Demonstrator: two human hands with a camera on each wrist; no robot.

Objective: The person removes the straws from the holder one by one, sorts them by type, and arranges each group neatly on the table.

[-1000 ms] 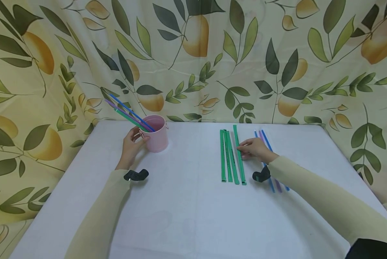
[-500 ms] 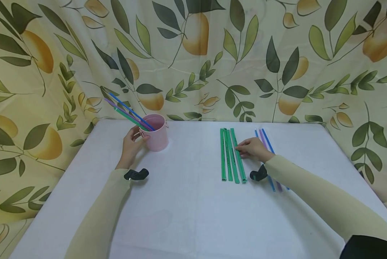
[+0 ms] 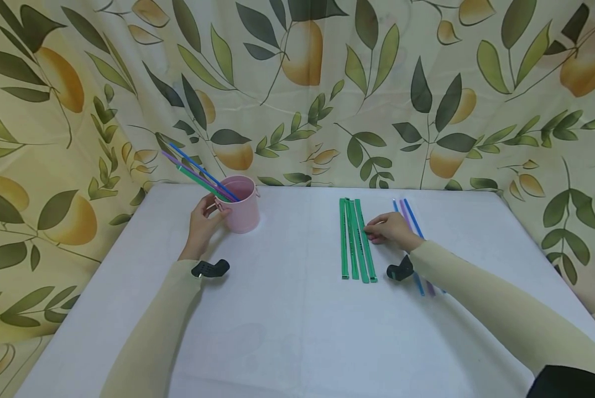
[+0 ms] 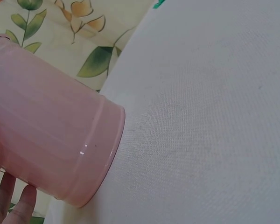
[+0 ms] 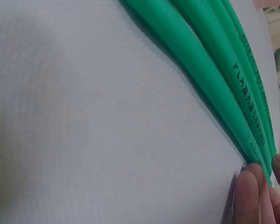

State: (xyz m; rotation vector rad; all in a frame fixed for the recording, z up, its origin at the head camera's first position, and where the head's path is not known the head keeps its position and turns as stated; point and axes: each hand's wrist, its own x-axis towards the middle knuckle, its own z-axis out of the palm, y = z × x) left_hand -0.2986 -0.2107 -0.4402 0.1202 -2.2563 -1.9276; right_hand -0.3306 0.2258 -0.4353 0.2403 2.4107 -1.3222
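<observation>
My left hand (image 3: 202,229) holds a small pink bucket (image 3: 243,218) at its left side, thumb near the rim. Leaning out of the bucket to the left are a blue straw (image 3: 193,164), a purple straw and a green-wrapped straw (image 3: 198,181). My right hand (image 3: 391,228) pinches the rightmost of several flat green-wrapped straws (image 3: 369,257), which lie side by side. In the right wrist view, fingertips (image 5: 247,193) meet the end of the green wrappers, which carry dark print. The thumb shows on their far side.
Two blue straws (image 3: 411,213) and a purple straw (image 3: 404,211) lie right of the green row, partly hidden under the right hand and sleeve. A white-covered table (image 3: 287,309) bears everything. Behind it hangs a fruit-and-leaf patterned curtain (image 3: 297,138).
The rightmost green-wrapped straw has slid toward me and leftward, so its ends line up with the row. The right hand shifted slightly with it; the left hand and bucket stayed put.
</observation>
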